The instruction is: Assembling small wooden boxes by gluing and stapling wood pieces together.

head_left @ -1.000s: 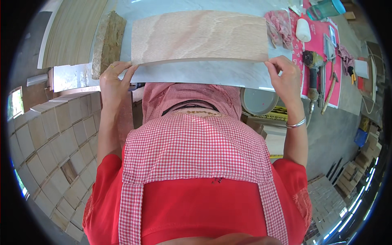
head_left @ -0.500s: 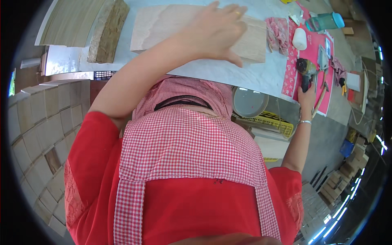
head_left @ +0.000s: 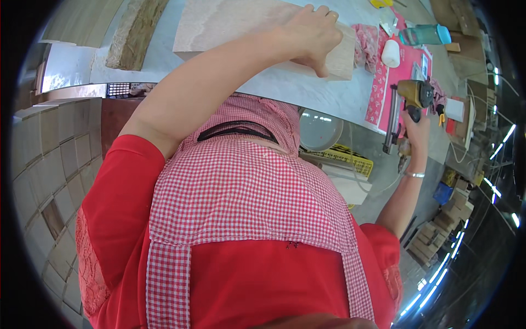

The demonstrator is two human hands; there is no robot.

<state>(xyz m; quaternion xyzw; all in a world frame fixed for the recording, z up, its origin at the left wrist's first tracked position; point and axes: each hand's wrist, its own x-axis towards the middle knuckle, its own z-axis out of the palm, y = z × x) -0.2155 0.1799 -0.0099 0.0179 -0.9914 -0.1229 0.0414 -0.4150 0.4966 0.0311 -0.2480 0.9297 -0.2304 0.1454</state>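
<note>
The nail gun is held at the tabletop's right edge by the right hand, its handle mostly covered. On the tabletop, the wooden board's right part is partly hidden under the left hand; whether it is gripped cannot be told. The board's far edge is partly cut off.

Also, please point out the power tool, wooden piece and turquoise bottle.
power tool (head_left: 412,90), head view, on yellowish body
wooden piece (head_left: 233,24), head view, on top face
turquoise bottle (head_left: 419,36), head view, on side

No legible text or labels.
</note>
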